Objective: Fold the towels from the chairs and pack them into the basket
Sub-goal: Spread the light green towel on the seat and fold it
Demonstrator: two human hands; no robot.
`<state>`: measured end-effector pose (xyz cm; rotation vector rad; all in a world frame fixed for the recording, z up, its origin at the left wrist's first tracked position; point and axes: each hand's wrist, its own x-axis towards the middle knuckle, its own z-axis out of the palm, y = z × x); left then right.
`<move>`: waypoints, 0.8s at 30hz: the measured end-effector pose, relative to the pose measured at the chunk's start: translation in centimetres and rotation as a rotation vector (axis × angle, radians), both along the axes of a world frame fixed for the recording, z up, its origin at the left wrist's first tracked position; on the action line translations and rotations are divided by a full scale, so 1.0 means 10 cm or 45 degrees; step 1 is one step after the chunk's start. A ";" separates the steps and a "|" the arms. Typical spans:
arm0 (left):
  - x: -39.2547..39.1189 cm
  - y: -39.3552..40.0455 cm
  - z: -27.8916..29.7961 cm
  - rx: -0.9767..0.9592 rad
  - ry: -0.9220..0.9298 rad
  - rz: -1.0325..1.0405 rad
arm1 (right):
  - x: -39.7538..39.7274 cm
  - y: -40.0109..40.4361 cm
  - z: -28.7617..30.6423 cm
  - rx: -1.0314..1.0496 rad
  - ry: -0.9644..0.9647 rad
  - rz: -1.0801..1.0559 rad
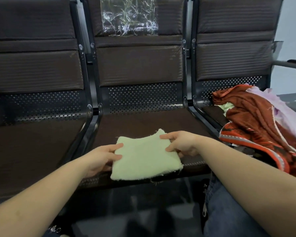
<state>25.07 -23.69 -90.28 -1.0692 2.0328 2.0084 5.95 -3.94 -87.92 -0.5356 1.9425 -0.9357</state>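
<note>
A folded pale green towel point(143, 159) lies at the front edge of the middle chair seat point(143, 124). My left hand point(101, 156) pinches its left edge, thumb on top and fingers underneath. At the towel's far right corner, my right hand point(179, 144) grips the cloth with curled fingers. A heap of unfolded towels sits on the right chair: a rust-red one point(253, 115), a red patterned one point(266, 151), a lilac one point(284, 113) and a bit of pale green point(226, 106). No basket is in view.
Three dark linked chairs with perforated metal backs stand in a row; the left seat point(32, 151) holds nothing. A clear plastic sheet point(128, 16) hangs on the middle backrest. My knees in blue jeans point(229, 211) are close to the seat's front edge.
</note>
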 end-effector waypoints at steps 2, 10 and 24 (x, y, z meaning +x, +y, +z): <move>-0.10 0.16 -0.01 -0.041 0.023 -0.012 | -0.08 0.11 0.07 0.016 0.043 -0.023; -0.75 0.74 0.12 -0.137 0.148 -0.183 | -0.42 0.85 0.52 -0.002 0.109 -0.218; -1.94 2.69 0.76 -0.166 0.360 -0.734 | -0.35 3.35 1.01 -0.063 0.233 -0.838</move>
